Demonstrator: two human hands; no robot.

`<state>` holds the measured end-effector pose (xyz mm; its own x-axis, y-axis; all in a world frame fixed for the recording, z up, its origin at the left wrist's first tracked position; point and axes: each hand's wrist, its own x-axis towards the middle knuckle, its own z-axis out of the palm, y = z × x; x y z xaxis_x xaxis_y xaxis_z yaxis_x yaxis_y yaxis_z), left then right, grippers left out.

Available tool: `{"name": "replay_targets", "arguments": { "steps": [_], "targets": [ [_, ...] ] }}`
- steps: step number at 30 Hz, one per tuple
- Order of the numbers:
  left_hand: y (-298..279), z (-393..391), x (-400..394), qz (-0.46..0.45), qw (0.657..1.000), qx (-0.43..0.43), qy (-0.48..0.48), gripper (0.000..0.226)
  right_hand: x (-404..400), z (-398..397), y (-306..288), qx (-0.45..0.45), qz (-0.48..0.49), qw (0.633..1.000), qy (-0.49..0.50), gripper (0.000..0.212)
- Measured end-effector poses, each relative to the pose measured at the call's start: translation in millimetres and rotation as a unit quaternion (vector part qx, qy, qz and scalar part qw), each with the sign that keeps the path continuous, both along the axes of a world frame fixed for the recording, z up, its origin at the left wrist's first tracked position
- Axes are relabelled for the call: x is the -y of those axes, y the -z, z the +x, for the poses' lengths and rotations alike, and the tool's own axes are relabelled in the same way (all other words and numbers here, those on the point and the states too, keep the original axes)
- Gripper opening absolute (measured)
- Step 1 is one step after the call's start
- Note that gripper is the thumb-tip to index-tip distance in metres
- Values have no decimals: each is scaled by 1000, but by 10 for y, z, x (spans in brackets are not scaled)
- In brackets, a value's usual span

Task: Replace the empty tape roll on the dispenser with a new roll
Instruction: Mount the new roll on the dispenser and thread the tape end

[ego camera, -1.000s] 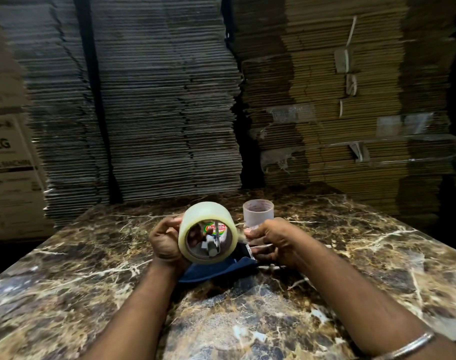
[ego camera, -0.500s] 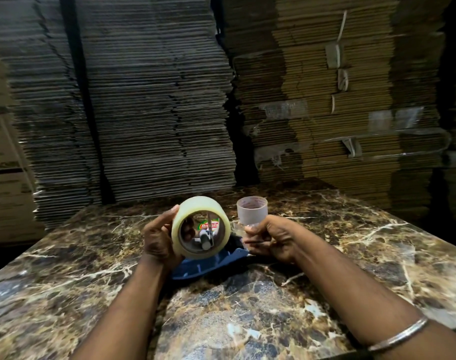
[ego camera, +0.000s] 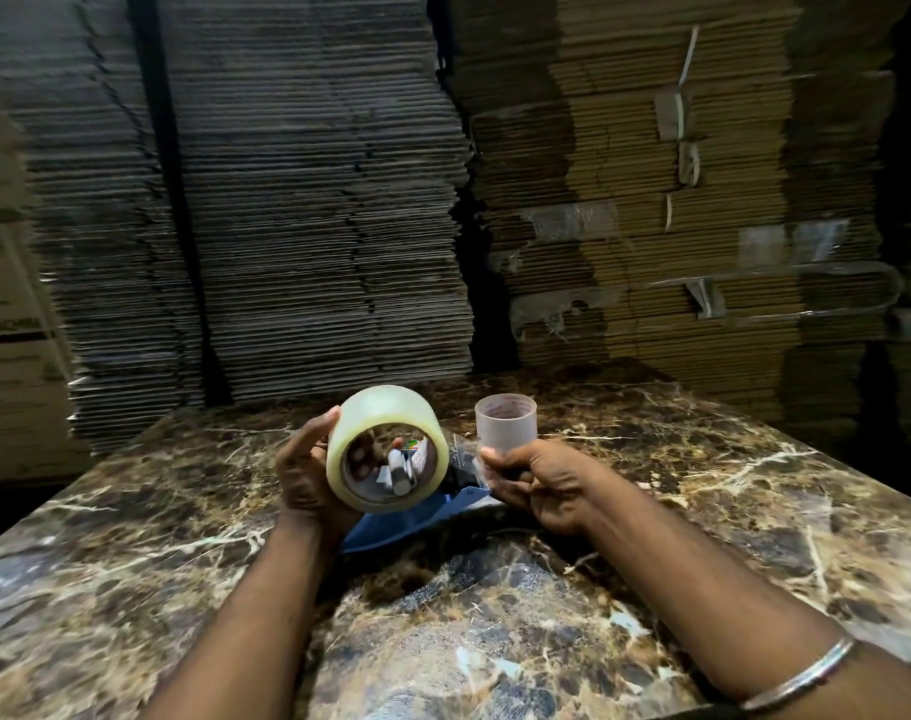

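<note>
A full roll of clear tape [ego camera: 362,426] is gripped by my left hand [ego camera: 303,472], whose thumb lies on its outer face. Through the roll's hole I see the grey hub parts of the blue dispenser [ego camera: 406,517], which lies on the marble table [ego camera: 495,641] under both hands. My right hand [ego camera: 541,483] is closed on the dispenser's front end, beside a bit of loose clear film. The empty translucent tape core [ego camera: 505,423] stands upright on the table just behind my right hand's fingers.
Tall stacks of flattened cardboard [ego camera: 313,200] rise right behind the table's far edge. A printed carton [ego camera: 6,330] stands at the left. The table's left edge drops to a dark floor.
The roll has tilted, so its hole faces me more squarely over the dispenser's hub. My right hand has closed tighter on the dispenser's front end. The empty core has stayed put.
</note>
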<state>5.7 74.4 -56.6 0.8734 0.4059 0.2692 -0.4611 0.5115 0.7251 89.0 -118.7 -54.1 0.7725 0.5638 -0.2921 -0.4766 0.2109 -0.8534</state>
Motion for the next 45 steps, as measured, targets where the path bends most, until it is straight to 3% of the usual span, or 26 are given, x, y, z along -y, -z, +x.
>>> {"name": "replay_targets", "arguments": {
  "steps": [8,13,17,23,27,28,31,33,36,39,42,44,45],
  "targets": [
    [-30,-23,-33,27,998,-54,27,46,-46,-13,26,7,-39,999,-7,19],
    [-27,-31,-50,43,993,-91,68,52,-61,37,74,16,-60,998,1,18],
    [-23,-61,-40,62,995,-46,63,39,-80,78,105,5,-22,1000,-9,19],
    [18,-53,-87,52,997,-11,47,38,-128,157,157,-20,71,997,-32,18],
    [30,-26,-133,49,999,-24,5,64,-169,138,172,-30,58,998,-3,12],
    [40,-17,-142,53,998,-22,1,61,-173,122,166,-31,69,997,-1,12],
    [24,-37,-113,59,998,16,-6,22,-189,56,168,-26,111,993,18,20],
    [33,-18,-134,51,998,28,-14,22,-227,-4,189,-8,118,993,10,19],
    [12,-18,-130,55,997,40,-27,46,-296,-56,218,-13,132,991,-1,27],
    [-8,-43,-83,67,996,55,-24,25,-324,-107,223,-18,157,987,0,29],
    [-19,-51,-34,77,995,66,-7,35,-320,-157,209,-7,173,985,12,28],
    [-72,-79,14,102,993,64,-10,22,-325,-170,208,-4,181,983,20,27],
    [-83,-79,30,110,992,68,-11,27,-323,-186,192,-7,187,982,25,27]
  ]
}}
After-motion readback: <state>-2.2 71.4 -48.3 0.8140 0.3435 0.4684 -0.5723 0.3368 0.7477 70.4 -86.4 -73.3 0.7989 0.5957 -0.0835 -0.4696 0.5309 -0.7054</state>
